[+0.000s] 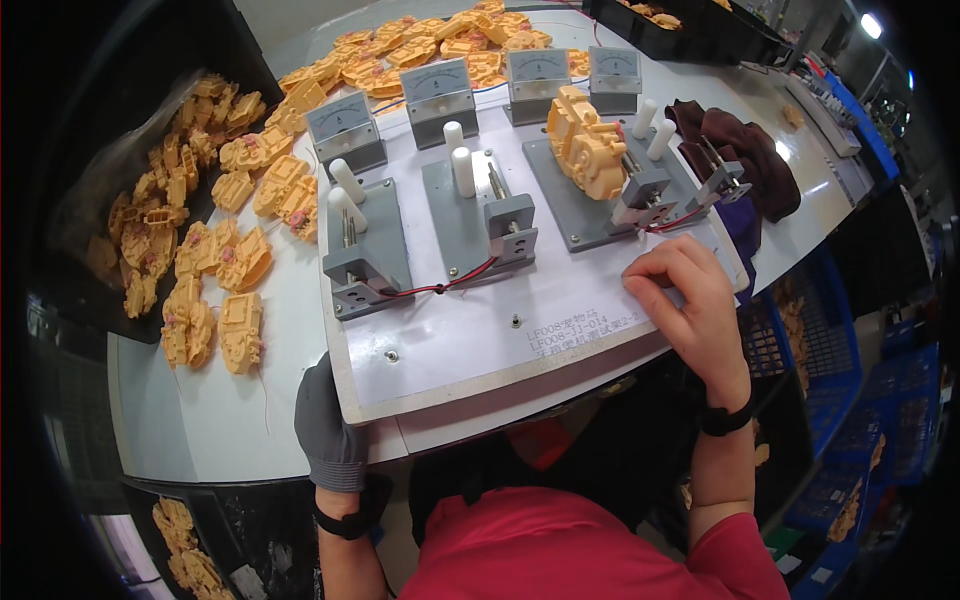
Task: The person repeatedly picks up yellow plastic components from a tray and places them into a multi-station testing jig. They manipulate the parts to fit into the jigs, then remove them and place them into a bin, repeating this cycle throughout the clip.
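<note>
Orange plastic housing (585, 150) sits clamped in the right-hand fixture (600, 195) of a white test board (470, 340) lying on the desk (190, 420). Two more fixtures to its left stand empty, each with white pegs (462, 170) and a grey slider, and four needle meters (437, 95) line the far edge of the board.

Right hand (690, 300) rests on the board's near right corner, just below the loaded fixture, with its grip loosely curled, fingertips pressed to the board and holding nothing. Left hand (330, 430), in a grey glove, hooks over the board's near left edge; its fingers are hidden under the rim, so I cannot tell how they are set.

Judging from this, the housing is under test on its fixture while both hands steady the board. Whatever comes next seems to call for the right hand to reach up past the red wire (670, 225) to the slider beside the housing, without snagging that wire.

Loose housings (220, 260) are heaped on the desk to the left and at the back, well apart from both hands. Dark cloth (755, 165) lies at the right of the board.
</note>
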`<move>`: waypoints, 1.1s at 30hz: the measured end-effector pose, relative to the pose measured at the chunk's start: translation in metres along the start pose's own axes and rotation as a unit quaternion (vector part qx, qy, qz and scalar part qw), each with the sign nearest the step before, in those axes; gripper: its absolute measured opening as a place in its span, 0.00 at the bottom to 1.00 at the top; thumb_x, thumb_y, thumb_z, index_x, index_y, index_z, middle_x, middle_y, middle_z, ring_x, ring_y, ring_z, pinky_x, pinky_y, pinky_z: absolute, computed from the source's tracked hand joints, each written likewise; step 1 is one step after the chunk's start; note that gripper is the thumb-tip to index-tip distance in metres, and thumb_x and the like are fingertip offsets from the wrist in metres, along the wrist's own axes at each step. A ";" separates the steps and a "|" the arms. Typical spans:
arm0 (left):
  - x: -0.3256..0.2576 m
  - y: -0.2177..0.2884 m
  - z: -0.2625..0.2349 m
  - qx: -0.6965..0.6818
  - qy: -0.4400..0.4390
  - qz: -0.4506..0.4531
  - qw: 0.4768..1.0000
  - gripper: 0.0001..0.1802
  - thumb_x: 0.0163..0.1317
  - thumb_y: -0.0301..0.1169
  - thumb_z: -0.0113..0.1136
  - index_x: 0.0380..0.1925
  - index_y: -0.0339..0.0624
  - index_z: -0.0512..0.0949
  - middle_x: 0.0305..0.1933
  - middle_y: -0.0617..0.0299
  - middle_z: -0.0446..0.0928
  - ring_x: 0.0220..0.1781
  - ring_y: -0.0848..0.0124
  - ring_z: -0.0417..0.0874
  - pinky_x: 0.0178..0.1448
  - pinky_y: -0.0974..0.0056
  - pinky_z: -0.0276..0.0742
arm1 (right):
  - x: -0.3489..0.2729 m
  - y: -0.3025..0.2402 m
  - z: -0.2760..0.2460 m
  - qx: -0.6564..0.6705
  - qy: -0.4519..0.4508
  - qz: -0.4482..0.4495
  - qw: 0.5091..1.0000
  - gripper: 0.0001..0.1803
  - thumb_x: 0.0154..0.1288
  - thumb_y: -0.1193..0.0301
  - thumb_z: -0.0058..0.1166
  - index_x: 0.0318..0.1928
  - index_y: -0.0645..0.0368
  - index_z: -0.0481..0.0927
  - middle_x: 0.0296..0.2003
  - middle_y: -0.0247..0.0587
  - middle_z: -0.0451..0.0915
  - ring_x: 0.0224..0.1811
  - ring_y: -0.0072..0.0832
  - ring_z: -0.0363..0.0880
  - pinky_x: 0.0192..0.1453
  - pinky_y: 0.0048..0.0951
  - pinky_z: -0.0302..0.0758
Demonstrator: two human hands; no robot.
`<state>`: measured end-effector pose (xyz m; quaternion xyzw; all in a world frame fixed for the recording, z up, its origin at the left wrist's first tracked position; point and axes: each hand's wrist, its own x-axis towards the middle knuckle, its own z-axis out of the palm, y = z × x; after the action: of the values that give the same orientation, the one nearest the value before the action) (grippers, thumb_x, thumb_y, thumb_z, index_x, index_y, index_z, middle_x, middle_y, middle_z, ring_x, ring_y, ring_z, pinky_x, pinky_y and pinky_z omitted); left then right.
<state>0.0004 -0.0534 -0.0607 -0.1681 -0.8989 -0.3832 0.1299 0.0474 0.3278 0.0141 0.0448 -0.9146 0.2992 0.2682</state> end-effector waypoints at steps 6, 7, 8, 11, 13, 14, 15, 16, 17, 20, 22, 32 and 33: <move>0.001 -0.006 0.000 0.008 -0.005 0.005 1.000 0.43 0.70 0.66 0.47 0.57 0.31 0.75 0.52 0.49 0.79 0.54 0.55 0.82 0.59 0.57 0.74 | 0.001 0.000 -0.001 0.034 -0.003 0.013 0.999 0.05 0.61 0.74 0.64 0.34 0.61 0.83 0.31 0.38 0.79 0.35 0.37 0.79 0.42 0.34 0.71; 0.001 -0.007 0.001 0.006 -0.003 0.006 1.000 0.42 0.70 0.65 0.47 0.58 0.31 0.75 0.52 0.49 0.79 0.55 0.55 0.82 0.60 0.57 0.74 | 0.001 0.000 -0.001 0.040 -0.002 0.014 0.999 0.05 0.61 0.74 0.64 0.34 0.62 0.83 0.31 0.39 0.79 0.34 0.36 0.79 0.41 0.34 0.72; 0.000 -0.008 0.001 0.005 0.000 0.008 1.000 0.42 0.70 0.65 0.48 0.58 0.31 0.75 0.53 0.49 0.79 0.55 0.55 0.82 0.60 0.57 0.74 | 0.001 0.000 0.000 0.047 -0.001 0.014 0.999 0.05 0.62 0.74 0.64 0.34 0.62 0.83 0.31 0.39 0.79 0.34 0.36 0.79 0.41 0.33 0.72; 0.001 -0.010 0.002 0.004 0.009 0.025 1.000 0.40 0.71 0.63 0.49 0.58 0.32 0.75 0.53 0.49 0.79 0.56 0.54 0.81 0.61 0.57 0.74 | 0.002 0.000 -0.002 0.061 -0.010 0.018 0.998 0.05 0.62 0.74 0.64 0.35 0.63 0.83 0.31 0.40 0.78 0.34 0.35 0.78 0.40 0.32 0.74; 0.001 -0.010 0.002 0.002 0.010 0.029 1.000 0.39 0.71 0.61 0.50 0.59 0.32 0.75 0.54 0.48 0.79 0.57 0.54 0.81 0.61 0.57 0.74 | 0.002 0.000 -0.003 0.066 -0.017 0.019 0.998 0.05 0.63 0.74 0.63 0.35 0.63 0.83 0.31 0.40 0.78 0.34 0.35 0.78 0.39 0.32 0.74; 0.002 -0.009 0.002 0.002 0.009 0.025 1.000 0.39 0.71 0.61 0.51 0.59 0.32 0.75 0.54 0.48 0.79 0.57 0.54 0.81 0.62 0.57 0.73 | 0.002 0.001 -0.003 0.068 -0.019 0.018 0.997 0.05 0.63 0.74 0.63 0.35 0.63 0.83 0.31 0.40 0.77 0.34 0.35 0.78 0.39 0.32 0.74; 0.002 -0.008 0.002 0.002 0.007 0.022 1.000 0.39 0.71 0.60 0.51 0.60 0.32 0.74 0.54 0.48 0.79 0.57 0.54 0.81 0.62 0.57 0.73 | 0.002 0.002 -0.003 0.070 -0.020 0.017 0.997 0.05 0.63 0.74 0.63 0.35 0.63 0.82 0.31 0.41 0.77 0.33 0.35 0.78 0.39 0.32 0.74; 0.002 -0.009 0.002 0.003 0.008 0.026 1.000 0.39 0.71 0.60 0.51 0.60 0.32 0.74 0.55 0.48 0.79 0.58 0.55 0.81 0.62 0.57 0.73 | 0.002 0.001 -0.004 0.064 -0.028 0.026 0.997 0.05 0.64 0.74 0.63 0.36 0.64 0.82 0.33 0.40 0.78 0.35 0.33 0.78 0.40 0.31 0.74; 0.002 -0.012 0.002 0.004 0.007 0.029 1.000 0.38 0.71 0.60 0.51 0.60 0.32 0.74 0.55 0.48 0.79 0.58 0.55 0.81 0.62 0.57 0.73 | 0.002 -0.001 -0.005 0.058 -0.036 0.035 0.997 0.05 0.64 0.75 0.62 0.37 0.65 0.82 0.34 0.40 0.78 0.36 0.32 0.78 0.42 0.29 0.74; 0.001 -0.011 0.002 -0.004 0.010 0.028 1.000 0.38 0.70 0.59 0.52 0.60 0.32 0.74 0.56 0.49 0.79 0.59 0.55 0.81 0.63 0.57 0.73 | 0.001 -0.002 -0.003 0.039 -0.036 0.037 0.998 0.05 0.65 0.75 0.62 0.38 0.65 0.82 0.36 0.39 0.78 0.38 0.31 0.78 0.43 0.28 0.74; 0.001 -0.011 0.002 -0.012 0.007 0.026 1.000 0.39 0.70 0.59 0.53 0.60 0.32 0.74 0.56 0.49 0.79 0.59 0.55 0.80 0.63 0.57 0.73 | 0.000 -0.001 -0.001 0.034 -0.019 0.027 0.999 0.05 0.64 0.74 0.62 0.37 0.64 0.82 0.35 0.40 0.78 0.36 0.32 0.78 0.42 0.30 0.74; 0.001 -0.009 0.002 -0.001 0.007 0.020 1.000 0.38 0.70 0.58 0.55 0.60 0.31 0.74 0.54 0.49 0.79 0.57 0.55 0.81 0.62 0.57 0.73 | -0.001 -0.002 0.001 0.034 -0.018 0.035 0.999 0.05 0.64 0.77 0.62 0.38 0.65 0.82 0.35 0.39 0.77 0.37 0.29 0.78 0.43 0.27 0.74; 0.001 -0.009 0.002 -0.001 0.007 0.018 1.000 0.37 0.70 0.57 0.55 0.60 0.31 0.74 0.54 0.49 0.79 0.57 0.55 0.81 0.62 0.57 0.73 | -0.001 -0.002 0.001 0.030 -0.019 0.034 0.999 0.05 0.64 0.77 0.62 0.38 0.65 0.82 0.35 0.39 0.77 0.36 0.28 0.78 0.43 0.27 0.75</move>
<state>-0.0039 -0.0574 -0.0674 -0.1819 -0.8944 -0.3825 0.1434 0.0486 0.3256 0.0136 0.0275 -0.9114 0.3341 0.2387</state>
